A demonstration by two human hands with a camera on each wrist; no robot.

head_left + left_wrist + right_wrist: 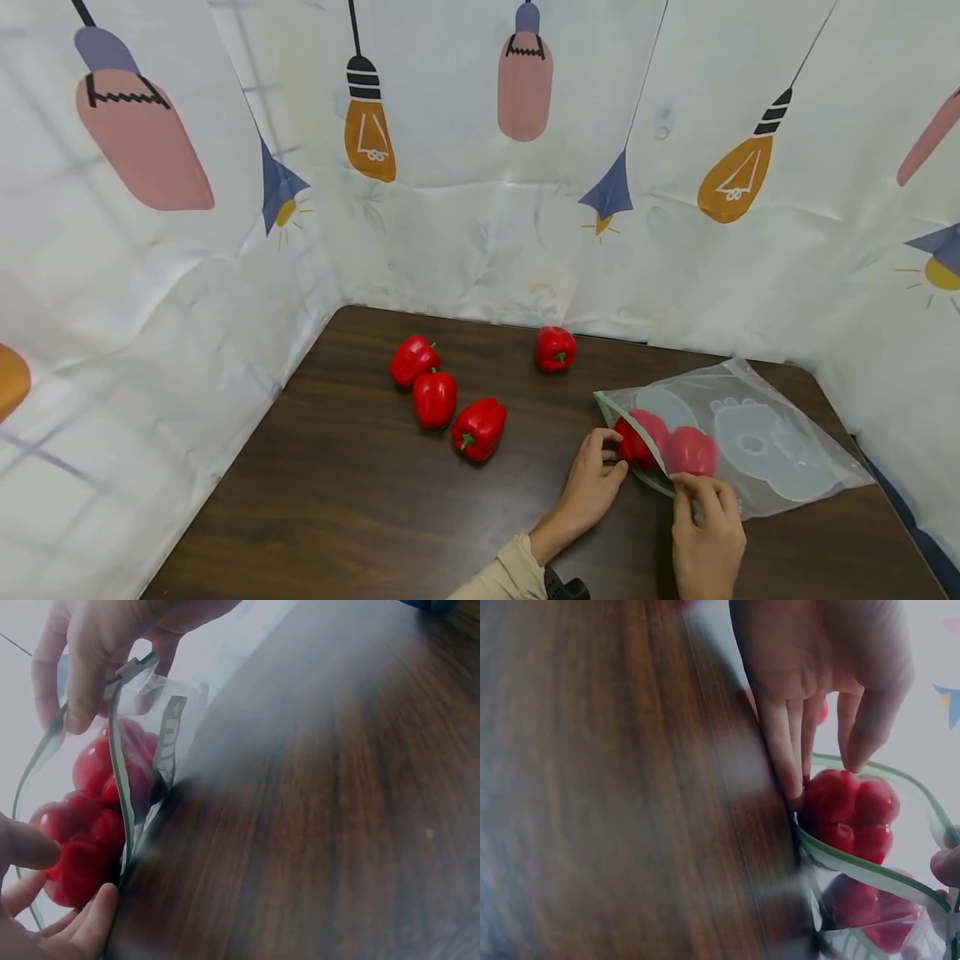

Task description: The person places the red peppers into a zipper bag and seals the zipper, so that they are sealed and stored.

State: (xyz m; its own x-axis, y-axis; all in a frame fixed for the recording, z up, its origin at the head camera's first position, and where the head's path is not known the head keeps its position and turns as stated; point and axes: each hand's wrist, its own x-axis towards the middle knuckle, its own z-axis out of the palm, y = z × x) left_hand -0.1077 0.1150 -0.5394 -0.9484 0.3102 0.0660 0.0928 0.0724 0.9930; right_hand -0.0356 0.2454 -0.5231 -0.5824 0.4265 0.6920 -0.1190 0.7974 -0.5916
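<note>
A: Where is the red pepper [630,448] by the hands; say twelve o'clock is straight away from the person?

B: It sits in the mouth of the see-through bag [795,450]; from the left fingertips it lies at three o'clock, touching them.

A: What are the left fingers doing?

B: The left hand [588,483] grips that pepper; in the right wrist view the thumb is on one part and the fingers are on another.

A: And the right hand [708,533]?

B: It pinches the edge of the bag; the gripped pepper is at ten o'clock from its fingertips, so the left hand is nearer.

A: Which way does the bag lie?

B: The long way goes from its mouth, at nine o'clock, to its back end, near three; the pepper's bumpy bottom shows in the right wrist view; I cannot see its stem.

A: Any more?

B: Yes; another pepper [692,451] shows through the plastic; on the brown table [322,508], a lone pepper [555,348] is at eleven o'clock from the left hand; three more peppers [435,402] lie close together at ten.
</note>
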